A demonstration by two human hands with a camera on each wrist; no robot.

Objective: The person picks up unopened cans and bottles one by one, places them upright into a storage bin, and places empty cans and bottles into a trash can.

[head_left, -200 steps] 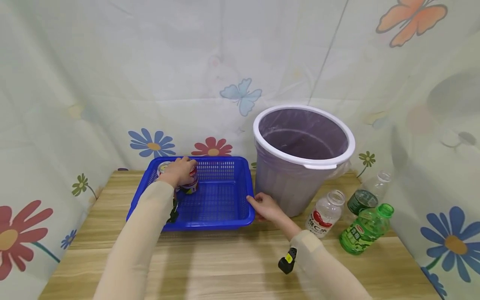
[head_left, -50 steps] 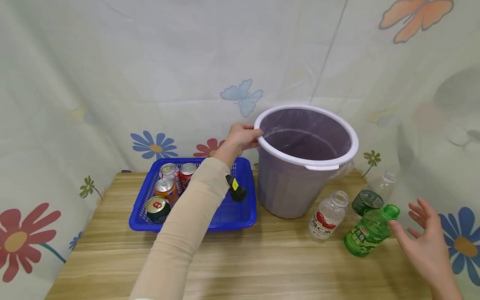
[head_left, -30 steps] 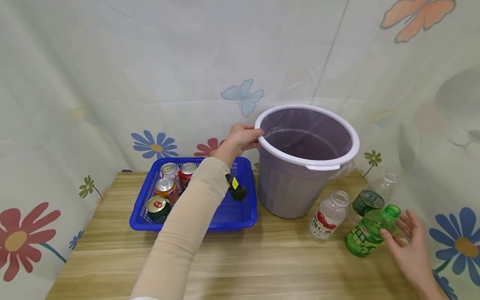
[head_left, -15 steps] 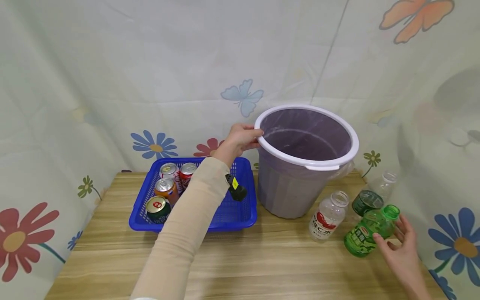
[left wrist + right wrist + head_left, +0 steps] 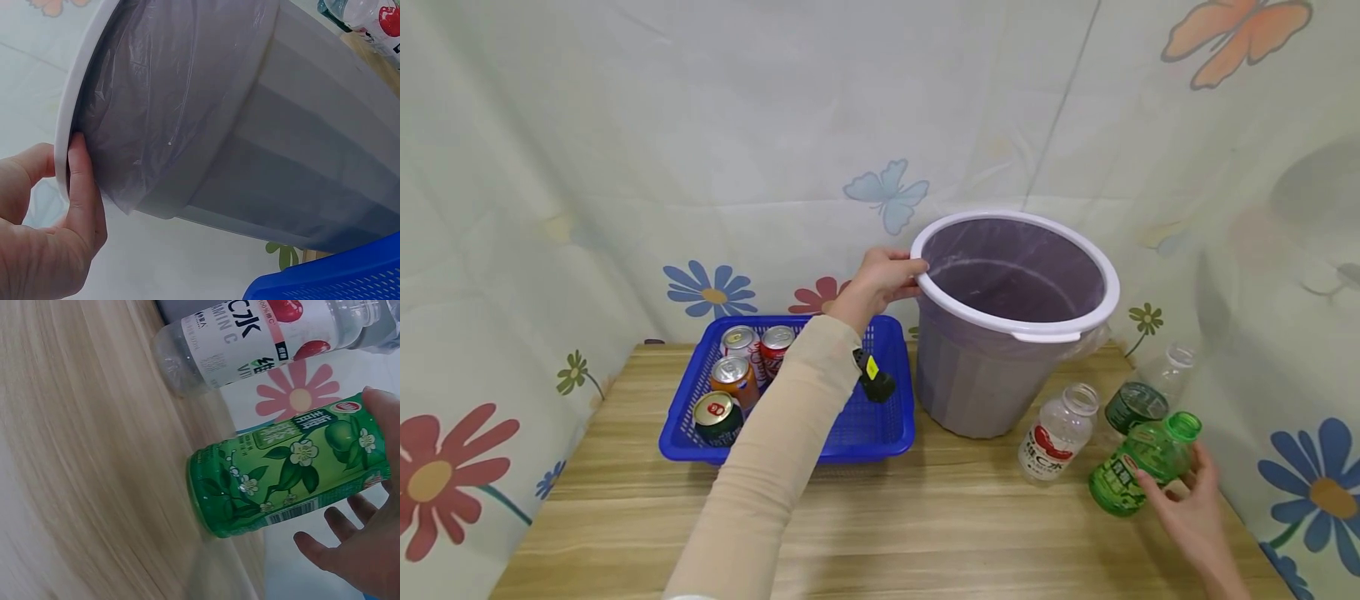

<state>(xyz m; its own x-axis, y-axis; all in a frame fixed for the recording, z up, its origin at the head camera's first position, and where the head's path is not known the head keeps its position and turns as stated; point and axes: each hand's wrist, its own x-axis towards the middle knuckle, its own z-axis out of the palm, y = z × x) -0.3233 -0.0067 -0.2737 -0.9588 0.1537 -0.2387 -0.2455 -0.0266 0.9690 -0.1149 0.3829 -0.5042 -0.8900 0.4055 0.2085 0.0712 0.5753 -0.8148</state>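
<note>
My left hand [image 5: 883, 275] grips the rim of the grey trash can [image 5: 985, 375], which is lined with a clear plastic bag. In the left wrist view, its thumb and fingers [image 5: 80, 187] pinch the white rim from both sides. At the right, my right hand [image 5: 1191, 500] is around the upper part of a green plastic bottle [image 5: 1138, 467] that stands on the table without a cap. Its thumb lies against the bottle in the right wrist view, while the lower fingers [image 5: 315, 550] curve below it with a gap.
A blue basket [image 5: 898, 417] at the left holds several upright drink cans [image 5: 735, 379]. Between trash can and green bottle stands a clear bottle [image 5: 1056, 437] with a cherry label. Behind is another clear bottle [image 5: 1138, 400] with a dark green label. A patterned curtain [image 5: 760, 150] encloses the wooden table [image 5: 910, 533].
Earlier both hands were at the basket; the left then moved to the trash can's rim. Over the last second the right hand came in from the right and closed around the green bottle.
</note>
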